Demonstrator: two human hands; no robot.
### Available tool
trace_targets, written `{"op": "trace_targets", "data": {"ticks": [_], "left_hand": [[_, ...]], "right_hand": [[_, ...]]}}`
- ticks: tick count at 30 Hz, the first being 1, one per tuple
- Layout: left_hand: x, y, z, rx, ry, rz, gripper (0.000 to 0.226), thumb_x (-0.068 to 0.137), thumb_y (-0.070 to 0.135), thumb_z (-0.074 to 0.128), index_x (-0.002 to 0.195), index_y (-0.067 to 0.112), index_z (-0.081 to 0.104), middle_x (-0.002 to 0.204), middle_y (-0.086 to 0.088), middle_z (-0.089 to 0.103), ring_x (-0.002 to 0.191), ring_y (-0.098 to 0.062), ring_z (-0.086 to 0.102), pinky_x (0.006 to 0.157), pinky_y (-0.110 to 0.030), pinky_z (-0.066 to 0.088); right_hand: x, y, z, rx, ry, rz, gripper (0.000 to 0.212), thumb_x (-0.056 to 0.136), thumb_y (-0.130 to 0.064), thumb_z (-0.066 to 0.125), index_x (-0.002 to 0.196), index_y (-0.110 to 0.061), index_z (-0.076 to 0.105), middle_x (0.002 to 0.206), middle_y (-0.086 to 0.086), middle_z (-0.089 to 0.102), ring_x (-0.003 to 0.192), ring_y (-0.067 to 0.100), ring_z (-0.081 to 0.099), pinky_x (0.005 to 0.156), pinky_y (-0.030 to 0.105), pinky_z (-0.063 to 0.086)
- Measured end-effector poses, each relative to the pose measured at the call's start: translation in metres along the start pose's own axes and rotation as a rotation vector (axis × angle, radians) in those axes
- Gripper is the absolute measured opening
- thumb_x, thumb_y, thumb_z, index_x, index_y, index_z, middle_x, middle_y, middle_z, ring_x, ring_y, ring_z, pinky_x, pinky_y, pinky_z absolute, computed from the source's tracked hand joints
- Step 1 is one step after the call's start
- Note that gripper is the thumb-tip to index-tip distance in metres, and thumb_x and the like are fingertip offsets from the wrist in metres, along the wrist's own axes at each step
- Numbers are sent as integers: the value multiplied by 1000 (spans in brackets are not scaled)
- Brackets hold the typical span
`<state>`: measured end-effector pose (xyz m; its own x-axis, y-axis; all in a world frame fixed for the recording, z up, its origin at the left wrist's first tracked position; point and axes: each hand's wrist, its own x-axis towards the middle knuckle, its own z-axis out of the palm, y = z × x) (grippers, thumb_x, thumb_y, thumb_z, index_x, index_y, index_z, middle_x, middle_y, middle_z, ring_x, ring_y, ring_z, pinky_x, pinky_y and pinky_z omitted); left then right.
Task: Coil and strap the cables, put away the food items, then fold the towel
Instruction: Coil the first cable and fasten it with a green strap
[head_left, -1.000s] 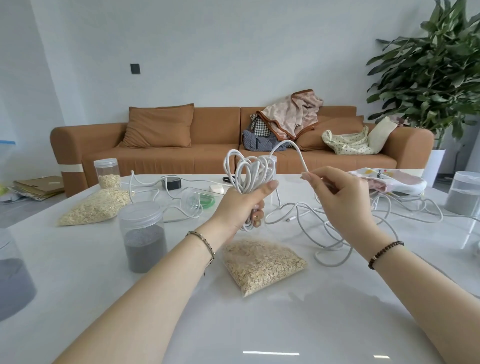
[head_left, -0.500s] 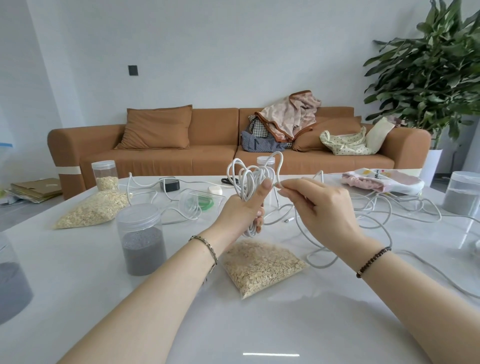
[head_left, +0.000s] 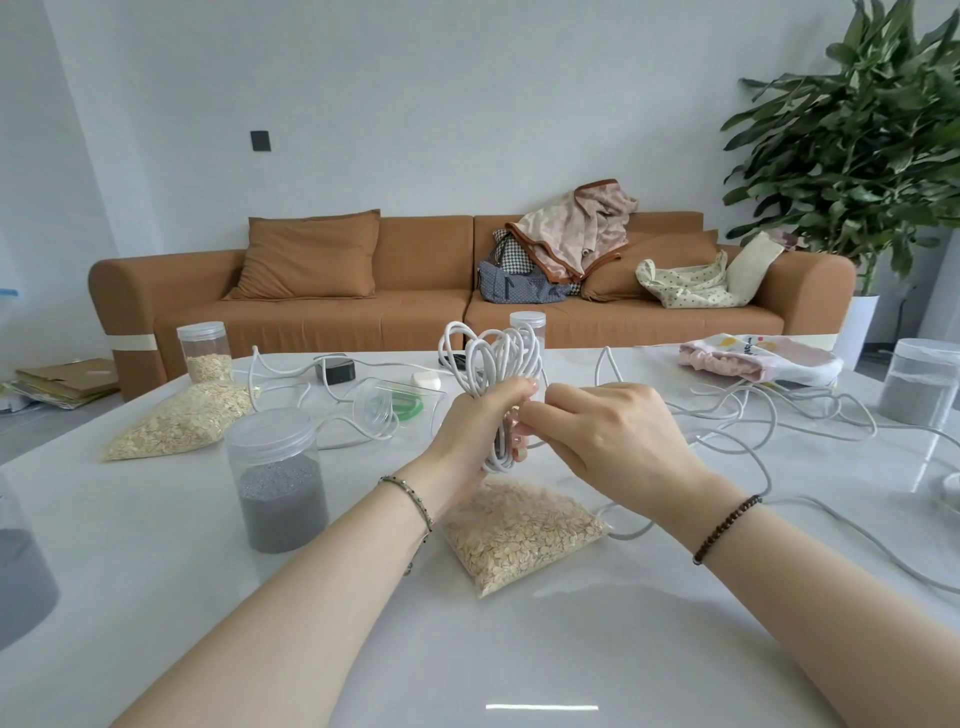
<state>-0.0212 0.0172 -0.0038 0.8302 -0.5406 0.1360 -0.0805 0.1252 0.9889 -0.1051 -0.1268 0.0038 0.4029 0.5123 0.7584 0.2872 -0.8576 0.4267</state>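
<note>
Where the white desk (head_left: 156, 597) fills the lower part of the view, a brown sofa (head_left: 415, 291) stands behind it against the wall, with a leafy plant (head_left: 857, 145) in a white pot at its right end.

On the desk's far right lies a pink and white towel (head_left: 753, 358), bunched and unfolded. A loose cable (head_left: 779, 415), white, trails in tangled loops across the right half of the desk, in front of the towel.

A sealed bag of oats (head_left: 519, 535) lies flat just below the hands, and a second oat bag (head_left: 182, 421) lies at the left. Between them a lidded jar of grey grains (head_left: 280, 483) stands upright. A smaller jar of oats (head_left: 205, 351) stands behind the second bag, and an empty jar (head_left: 395, 405) lies on its side near the middle.

Above the near bag, clear of the desk, the left hand (head_left: 478, 431) holds a coil (head_left: 493, 358) of white cable upright. Its grip is wrapped tight round the coil's waist, with loops fanning out above the fist and a short bend showing below. The right hand (head_left: 613, 436) touches the left, and its grip pinches the coil at the same waist, with the fingertips partly hidden.
</note>
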Motion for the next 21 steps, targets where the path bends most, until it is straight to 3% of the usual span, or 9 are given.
{"op": "trace_targets", "data": {"ticks": [3,5,8,12,15,21], "left_hand": [[0,-2,0,59,40,33,32,89,35,56,65,14,59,56,-4,46,53,-20,45,63,-33,37],[-1,-1,0,58,21,29,39,90,40,49,58,22,59,55,-3,47,53,-20,44,63,-35,36],[-1,2,0,-113,7,-8,36,93,39,42,78,14,64,61,-1,45,55,-15,42,58,-31,33],[-5,10,2,-404,-57,-61,36,97,33,36,93,6,59,62,0,40,51,-12,33,52,-26,26],[-7,13,3,-512,-64,-52,29,97,28,36,91,6,55,66,-1,39,49,-13,37,42,-20,30],[-11,16,7,-565,-52,30,21,99,18,43,79,13,47,63,1,36,52,-12,40,46,-19,36]], "right_hand": [[2,-4,0,38,30,5,23,102,-26,55,83,-17,65,71,-3,46,48,16,25,37,27,26],[2,-5,1,79,-2,14,31,105,-31,48,83,-15,64,70,-4,48,45,17,29,35,28,29],[0,-7,2,122,-59,21,31,106,-28,44,87,-15,64,67,-5,49,43,19,31,34,29,30],[1,-12,2,123,-91,15,16,101,-18,54,90,-14,64,65,-5,45,43,23,33,35,27,25],[1,-13,1,148,-104,8,17,101,-18,54,85,-14,60,65,-5,41,44,23,33,38,27,23],[1,-17,4,191,-112,-33,9,100,-19,55,92,-21,51,68,-6,35,45,25,31,35,31,30]]}}
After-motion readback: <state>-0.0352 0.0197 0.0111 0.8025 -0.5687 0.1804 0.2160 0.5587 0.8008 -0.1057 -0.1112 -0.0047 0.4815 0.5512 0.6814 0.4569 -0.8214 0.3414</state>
